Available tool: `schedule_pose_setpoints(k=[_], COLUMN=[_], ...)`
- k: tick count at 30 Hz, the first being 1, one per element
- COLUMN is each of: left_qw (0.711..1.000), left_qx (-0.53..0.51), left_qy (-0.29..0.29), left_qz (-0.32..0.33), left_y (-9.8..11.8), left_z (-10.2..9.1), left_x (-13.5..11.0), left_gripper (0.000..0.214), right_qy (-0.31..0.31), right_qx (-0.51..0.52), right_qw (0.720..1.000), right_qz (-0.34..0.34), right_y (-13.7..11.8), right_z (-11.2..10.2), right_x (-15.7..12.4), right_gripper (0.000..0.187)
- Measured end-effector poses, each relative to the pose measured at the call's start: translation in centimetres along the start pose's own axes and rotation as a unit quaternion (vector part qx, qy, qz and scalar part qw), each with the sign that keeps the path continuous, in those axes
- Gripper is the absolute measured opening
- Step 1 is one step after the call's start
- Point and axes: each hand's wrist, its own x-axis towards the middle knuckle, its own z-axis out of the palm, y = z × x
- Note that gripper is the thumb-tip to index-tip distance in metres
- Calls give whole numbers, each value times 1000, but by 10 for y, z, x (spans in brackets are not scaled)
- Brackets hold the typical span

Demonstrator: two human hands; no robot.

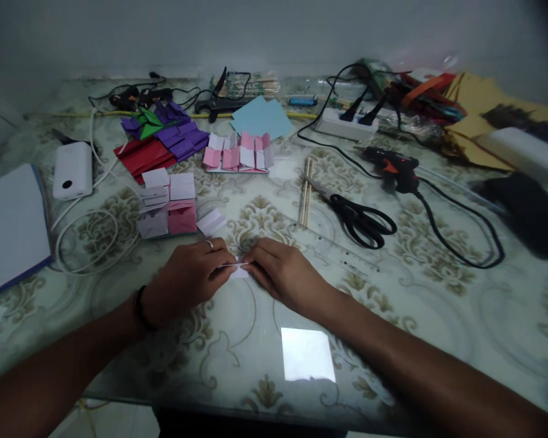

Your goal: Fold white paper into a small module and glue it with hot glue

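Note:
Between both hands is a small piece of white paper (240,274), folded, its edges pinched by the fingertips. My left hand (198,267), with a ring and a dark wristband, grips its left side. My right hand (281,267) grips the right side, close against the left. Much of the paper is hidden by the fingers. Just beyond the left hand lies a loose folded white strip (212,222). Beside that sits a block of pink and white folded paper squares (181,207). A bright white square (307,354), paper or a reflection, shows nearer me.
Scissors (363,219), wooden sticks (305,191) and a clear ruler (338,246) lie ahead right. A corded glue gun (399,170) is farther right. White cable loops (86,243) and a power bank (73,170) lie left. Coloured folded papers (182,134) and a power strip (347,125) stand behind.

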Motion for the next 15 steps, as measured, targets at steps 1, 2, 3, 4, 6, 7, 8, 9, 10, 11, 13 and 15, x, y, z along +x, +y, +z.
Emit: schedule_pose_setpoints(k=[1,2,3,4,6,7,8,9,10,11,13,15], left_qw=[1000,1000,1000,1000,999,999,999,999,1000,1000,1000,1000], left_qx=[6,13,20,26,33,34,35,34,31,27,11,-9], left_qy=[0,0,1,3,8,9,7,5,4,4,5,7], left_qz=[2,3,5,7,13,12,8,4,-1,-4,-9,-8], left_y=[0,0,0,0,-1,-2,-2,-2,-2,-2,-3,-3], left_z=[2,3,4,5,5,5,4,4,3,3,3,4], left_x=[0,0,-1,-1,-1,-1,-1,-1,-1,-1,-2,-2], left_gripper=[11,12,14,15,18,19,20,21,22,22,20,17], right_qy=[1,1,1,0,-2,-1,-1,-2,-3,-5,-10,-11], right_qx=[-7,-15,-22,-28,-32,-28,-21,-12,-3,5,17,22], right_qw=[1000,1000,1000,1000,999,1000,1000,1000,1000,1000,1000,999], right_qz=[-2,-2,-1,0,2,2,2,0,-2,-5,-14,-26], right_y=[0,-1,-1,-2,-2,-2,-3,-3,-3,-3,-3,-4], right_z=[1,1,1,1,1,1,0,-1,-1,-2,-3,-4], right_x=[0,0,0,0,1,1,1,1,1,1,1,2], right_gripper=[33,36,38,39,40,39,38,36,33,31,27,26])
